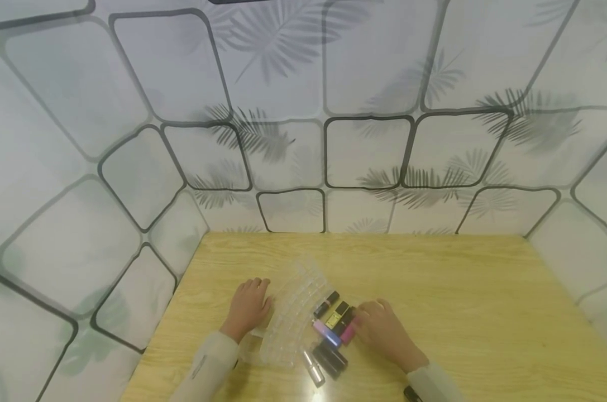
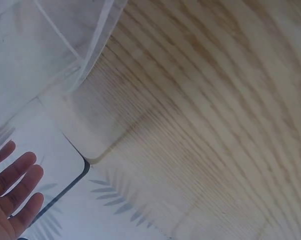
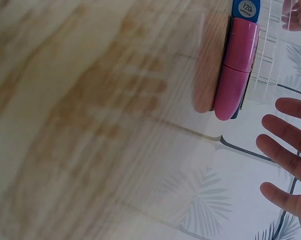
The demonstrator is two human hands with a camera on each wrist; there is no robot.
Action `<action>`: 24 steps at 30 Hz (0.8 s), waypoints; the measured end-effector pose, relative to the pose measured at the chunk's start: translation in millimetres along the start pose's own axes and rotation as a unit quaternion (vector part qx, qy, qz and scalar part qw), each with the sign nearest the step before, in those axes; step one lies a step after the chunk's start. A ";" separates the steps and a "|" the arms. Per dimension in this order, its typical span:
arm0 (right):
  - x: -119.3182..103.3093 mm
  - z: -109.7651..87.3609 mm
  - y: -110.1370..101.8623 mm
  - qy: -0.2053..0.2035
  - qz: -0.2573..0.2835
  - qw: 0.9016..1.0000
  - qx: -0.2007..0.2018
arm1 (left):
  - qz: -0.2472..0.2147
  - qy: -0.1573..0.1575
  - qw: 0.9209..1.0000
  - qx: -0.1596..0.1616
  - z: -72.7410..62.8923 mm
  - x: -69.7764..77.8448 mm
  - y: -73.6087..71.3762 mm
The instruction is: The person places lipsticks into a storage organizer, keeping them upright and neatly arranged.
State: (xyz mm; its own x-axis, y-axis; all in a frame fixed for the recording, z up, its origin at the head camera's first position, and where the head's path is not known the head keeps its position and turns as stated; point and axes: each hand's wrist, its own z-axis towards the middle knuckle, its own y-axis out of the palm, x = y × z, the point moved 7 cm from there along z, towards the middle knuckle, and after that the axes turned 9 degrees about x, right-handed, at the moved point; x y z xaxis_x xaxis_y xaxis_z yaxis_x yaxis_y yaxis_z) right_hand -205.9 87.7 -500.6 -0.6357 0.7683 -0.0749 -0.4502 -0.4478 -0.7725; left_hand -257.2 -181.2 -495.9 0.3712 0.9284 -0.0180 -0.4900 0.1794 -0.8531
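A clear plastic organizer [image 1: 295, 315] with many small compartments lies slantwise on the table. My left hand [image 1: 248, 307] is beside its left edge, and in the left wrist view the fingers [image 2: 21, 180] look loosely extended with nothing in them. To the organizer's right several lipstick-like cosmetic tubes lie together, among them a pink tube [image 1: 350, 331], a pink-and-blue tube [image 1: 327, 333] and a gold-and-black one [image 1: 337, 315]. My right hand [image 1: 381, 329] is next to the pink tube. The right wrist view shows its fingers [image 3: 285, 120] spread, apart from that tube and holding nothing.
Nearer the front edge lie a silver tube [image 1: 313, 368] and dark, thicker tubes [image 1: 330, 359]. The wood-grain table [image 1: 484, 312] stretches away to the right. Leaf-patterned white sheeting [image 1: 293, 156] encloses its back and sides.
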 end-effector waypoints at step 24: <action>-1.3 -5.9 12.2 -0.014 -0.012 0.999 -0.033 | -0.001 0.077 0.997 0.002 18.5 -7.3 8.6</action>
State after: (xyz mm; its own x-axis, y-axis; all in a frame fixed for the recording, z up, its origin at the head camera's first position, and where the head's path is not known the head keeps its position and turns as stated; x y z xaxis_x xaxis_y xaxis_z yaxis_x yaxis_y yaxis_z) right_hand -206.9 83.9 -513.7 -0.6436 0.7643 -0.0390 -0.4231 -0.3978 -0.8141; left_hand -278.7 -180.4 -493.4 0.4892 0.8668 -0.0965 -0.4918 0.1827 -0.8513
